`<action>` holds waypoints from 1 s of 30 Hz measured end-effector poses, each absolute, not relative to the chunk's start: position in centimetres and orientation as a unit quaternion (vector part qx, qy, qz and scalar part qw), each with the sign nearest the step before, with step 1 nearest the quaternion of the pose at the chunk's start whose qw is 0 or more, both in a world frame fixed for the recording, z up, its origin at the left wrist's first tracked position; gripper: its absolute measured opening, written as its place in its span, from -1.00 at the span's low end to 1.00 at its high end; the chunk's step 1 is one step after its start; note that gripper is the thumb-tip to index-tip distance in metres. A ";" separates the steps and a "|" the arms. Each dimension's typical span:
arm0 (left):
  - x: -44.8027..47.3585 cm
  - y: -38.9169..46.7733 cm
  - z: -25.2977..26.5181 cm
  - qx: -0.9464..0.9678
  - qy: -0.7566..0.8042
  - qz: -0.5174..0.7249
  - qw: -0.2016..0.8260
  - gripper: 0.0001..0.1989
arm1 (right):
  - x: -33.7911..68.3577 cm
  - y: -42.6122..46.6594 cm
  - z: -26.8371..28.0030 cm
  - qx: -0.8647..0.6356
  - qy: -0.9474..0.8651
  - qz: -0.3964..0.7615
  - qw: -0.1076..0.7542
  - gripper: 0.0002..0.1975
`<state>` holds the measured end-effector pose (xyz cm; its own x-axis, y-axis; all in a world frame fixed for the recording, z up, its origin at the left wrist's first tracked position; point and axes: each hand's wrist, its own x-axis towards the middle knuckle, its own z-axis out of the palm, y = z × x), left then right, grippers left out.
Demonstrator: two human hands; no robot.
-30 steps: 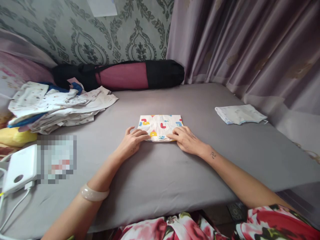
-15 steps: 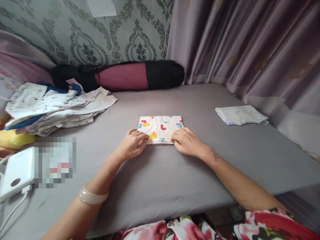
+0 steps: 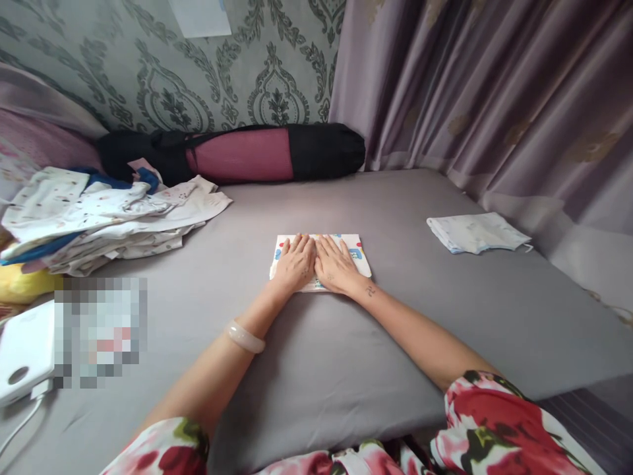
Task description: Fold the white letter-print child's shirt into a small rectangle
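A folded white cloth (image 3: 363, 267) with a colourful print lies flat in front of me on the grey sheet (image 3: 316, 369). My left hand (image 3: 295, 262) rests palm down on its left half, fingers stretched out and pointing away from me. Beside it, my right hand (image 3: 333, 262) presses flat on the cloth in the same way, fingers extended. The two hands touch or nearly touch at the middle and cover most of the print. Neither one grips anything.
A pile of clothes (image 3: 113, 218) sits at the left, above a white power bank (image 3: 27, 353) with a cable. One folded white garment (image 3: 477, 232) lies at the right. Along the wall stretches a black and maroon bag (image 3: 242, 155); a purple curtain (image 3: 445, 86) hangs at right.
Both hands have let go of the cloth's near edge and moved inward and forward onto its top. Their fingers have gone from pinching to lying flat.
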<state>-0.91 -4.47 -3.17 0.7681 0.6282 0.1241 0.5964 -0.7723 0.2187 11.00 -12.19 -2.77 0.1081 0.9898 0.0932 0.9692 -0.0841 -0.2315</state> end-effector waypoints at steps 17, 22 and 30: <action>-0.9 -4.3 -4.5 0.910 0.411 0.053 0.028 -0.40 | 11.2 -12.0 -3.7 -0.777 -0.618 0.044 0.113 -0.39; -1.4 -4.4 -4.2 0.895 0.439 0.071 0.036 -0.37 | 11.4 -12.1 -3.8 -0.797 -0.592 0.043 0.112 -0.34; -2.2 -3.8 -4.5 0.876 0.471 0.080 0.074 -0.33 | 12.7 -12.8 -3.5 -0.825 -0.557 0.058 0.079 -0.32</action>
<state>-2.22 -3.83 -4.49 0.5440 0.8361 0.0709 0.8125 -0.5460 0.2043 12.68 -12.76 -3.47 0.3725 0.9280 -0.0082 0.9097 -0.3668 -0.1946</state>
